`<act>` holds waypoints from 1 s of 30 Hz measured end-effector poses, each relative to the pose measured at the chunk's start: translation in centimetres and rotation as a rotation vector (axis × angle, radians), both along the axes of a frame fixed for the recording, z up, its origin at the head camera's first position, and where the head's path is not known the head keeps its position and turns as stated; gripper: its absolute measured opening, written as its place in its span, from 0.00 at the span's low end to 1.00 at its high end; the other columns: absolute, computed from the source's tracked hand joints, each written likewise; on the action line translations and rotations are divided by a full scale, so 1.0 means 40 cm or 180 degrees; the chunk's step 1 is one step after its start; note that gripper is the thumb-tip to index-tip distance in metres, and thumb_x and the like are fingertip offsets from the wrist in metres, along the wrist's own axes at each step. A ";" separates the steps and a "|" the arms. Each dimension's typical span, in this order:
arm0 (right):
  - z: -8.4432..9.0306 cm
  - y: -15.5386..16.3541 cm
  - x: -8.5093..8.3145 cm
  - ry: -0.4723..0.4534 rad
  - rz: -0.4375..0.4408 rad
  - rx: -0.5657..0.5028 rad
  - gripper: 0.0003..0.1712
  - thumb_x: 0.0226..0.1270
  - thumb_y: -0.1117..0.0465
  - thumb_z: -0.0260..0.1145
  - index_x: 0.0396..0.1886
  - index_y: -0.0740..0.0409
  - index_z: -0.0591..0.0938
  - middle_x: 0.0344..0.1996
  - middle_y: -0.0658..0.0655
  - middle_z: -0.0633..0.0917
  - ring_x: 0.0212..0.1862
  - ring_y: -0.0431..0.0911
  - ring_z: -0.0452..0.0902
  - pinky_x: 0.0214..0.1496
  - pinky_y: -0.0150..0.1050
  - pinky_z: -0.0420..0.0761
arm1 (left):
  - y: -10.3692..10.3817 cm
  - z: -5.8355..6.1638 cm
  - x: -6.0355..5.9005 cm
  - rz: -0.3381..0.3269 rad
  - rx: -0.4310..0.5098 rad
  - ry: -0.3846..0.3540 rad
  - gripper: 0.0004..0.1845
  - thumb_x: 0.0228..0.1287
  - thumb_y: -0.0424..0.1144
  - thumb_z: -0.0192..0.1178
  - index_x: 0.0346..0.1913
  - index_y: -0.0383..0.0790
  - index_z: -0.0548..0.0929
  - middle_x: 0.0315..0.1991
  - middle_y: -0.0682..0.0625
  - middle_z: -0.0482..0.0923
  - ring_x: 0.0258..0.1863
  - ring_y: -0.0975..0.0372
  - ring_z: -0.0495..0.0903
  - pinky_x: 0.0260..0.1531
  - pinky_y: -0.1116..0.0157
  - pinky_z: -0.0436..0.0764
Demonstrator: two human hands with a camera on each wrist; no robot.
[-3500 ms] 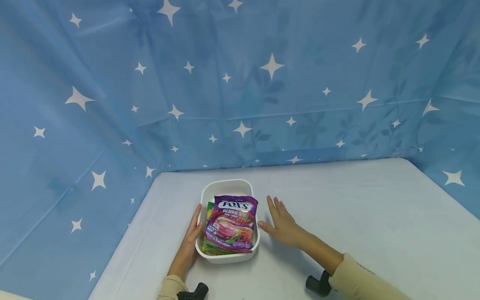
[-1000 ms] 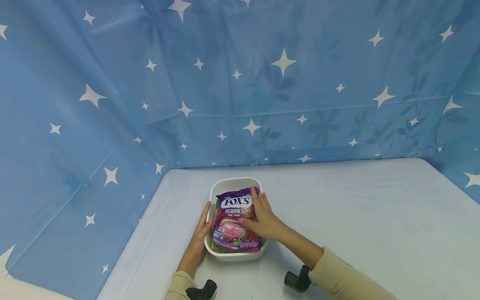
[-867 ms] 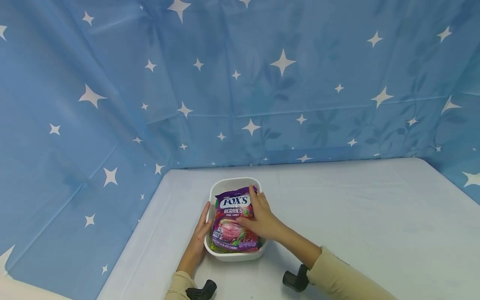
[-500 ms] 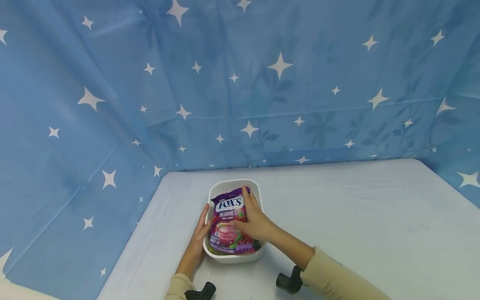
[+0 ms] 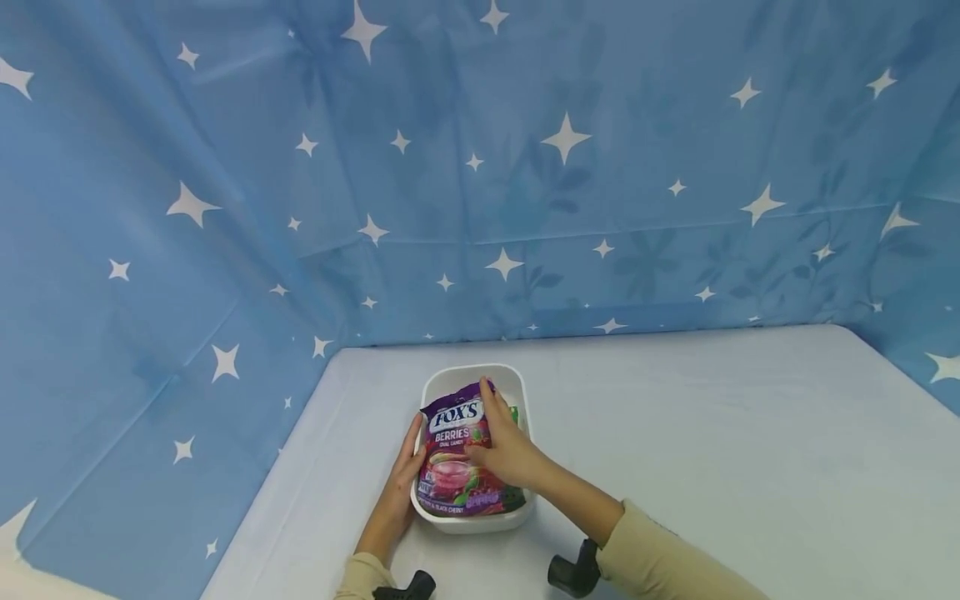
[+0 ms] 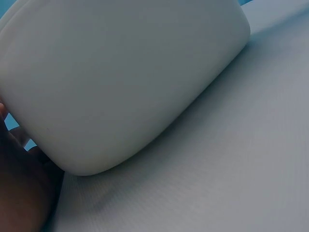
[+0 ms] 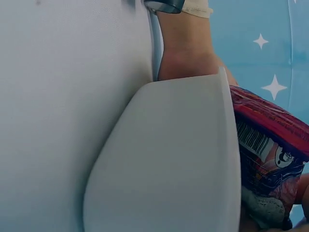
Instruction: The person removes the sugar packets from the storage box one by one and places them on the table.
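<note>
A purple FOX'S berries candy bag (image 5: 450, 467) lies over a white plastic tub (image 5: 491, 523), its left edge at the tub's left rim. My right hand (image 5: 510, 454) grips the bag by its right side, thumb on the printed front. Its other fingers are partly hidden. The bag's back, with a barcode, shows above the tub rim in the right wrist view. A strip of a green packet (image 5: 514, 412) shows under the bag. My left hand (image 5: 399, 487) rests along the tub's left side, fingers straight. In the left wrist view, the tub wall (image 6: 120, 72) fills most of the picture.
The tub stands on a white-covered table (image 5: 675, 433), left of its middle. A blue curtain (image 5: 450, 167) with white stars hangs behind and to the left. Black devices (image 5: 573, 571) sit at both wrists.
My right hand came from beside the tub onto the bag, then drew it left against the tub's left rim. Some green packet now shows on the right. The left hand stays at the tub.
</note>
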State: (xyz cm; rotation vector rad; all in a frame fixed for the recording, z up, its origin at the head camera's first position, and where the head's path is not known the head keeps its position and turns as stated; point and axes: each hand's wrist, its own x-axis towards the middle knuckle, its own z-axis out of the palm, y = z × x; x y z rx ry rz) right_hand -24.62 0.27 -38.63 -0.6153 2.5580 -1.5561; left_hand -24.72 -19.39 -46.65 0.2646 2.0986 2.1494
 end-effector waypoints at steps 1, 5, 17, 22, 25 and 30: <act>-0.003 0.000 -0.001 -0.0037 -0.0005 -0.0021 0.51 0.60 0.66 0.61 0.72 0.56 0.38 0.70 0.69 0.42 0.69 0.67 0.42 0.65 0.64 0.52 | 0.000 -0.001 0.000 0.0012 -0.0008 0.0000 0.30 0.71 0.47 0.37 0.72 0.57 0.41 0.74 0.51 0.31 0.72 0.51 0.27 0.67 0.44 0.31; -0.011 0.000 -0.006 -0.0199 -0.0092 -0.0078 0.50 0.60 0.69 0.59 0.73 0.52 0.38 0.71 0.67 0.42 0.70 0.66 0.42 0.67 0.63 0.50 | -0.001 -0.002 0.002 0.0022 -0.0052 -0.0002 0.30 0.71 0.48 0.37 0.72 0.58 0.42 0.74 0.52 0.31 0.72 0.52 0.27 0.67 0.44 0.32; -0.009 0.012 -0.006 -0.0486 -0.0302 -0.0331 0.50 0.59 0.73 0.58 0.73 0.47 0.42 0.72 0.62 0.45 0.70 0.64 0.42 0.68 0.63 0.47 | 0.005 0.005 0.001 0.0048 -0.0068 -0.0044 0.30 0.71 0.48 0.38 0.72 0.58 0.42 0.74 0.53 0.31 0.72 0.52 0.27 0.67 0.44 0.30; 0.003 0.033 -0.002 -0.0550 -0.0367 -0.0454 0.50 0.59 0.74 0.56 0.73 0.45 0.42 0.72 0.61 0.46 0.70 0.64 0.42 0.68 0.63 0.46 | 0.009 0.010 -0.002 0.0069 -0.0125 0.0050 0.30 0.71 0.48 0.37 0.72 0.55 0.41 0.74 0.51 0.31 0.72 0.51 0.26 0.66 0.42 0.29; 0.008 0.050 0.001 -0.0594 -0.0418 -0.0472 0.50 0.58 0.75 0.56 0.73 0.44 0.42 0.72 0.61 0.46 0.70 0.64 0.42 0.67 0.64 0.48 | 0.008 0.011 0.003 0.0091 -0.0088 0.0036 0.30 0.72 0.46 0.36 0.72 0.55 0.41 0.74 0.51 0.31 0.72 0.51 0.27 0.66 0.42 0.29; 0.014 0.094 -0.001 -0.0645 -0.0586 -0.0521 0.50 0.58 0.76 0.56 0.73 0.43 0.44 0.72 0.61 0.48 0.70 0.64 0.43 0.66 0.64 0.50 | 0.006 0.015 0.016 0.0083 -0.0102 -0.0072 0.30 0.72 0.45 0.35 0.72 0.54 0.40 0.74 0.51 0.30 0.72 0.50 0.27 0.65 0.41 0.30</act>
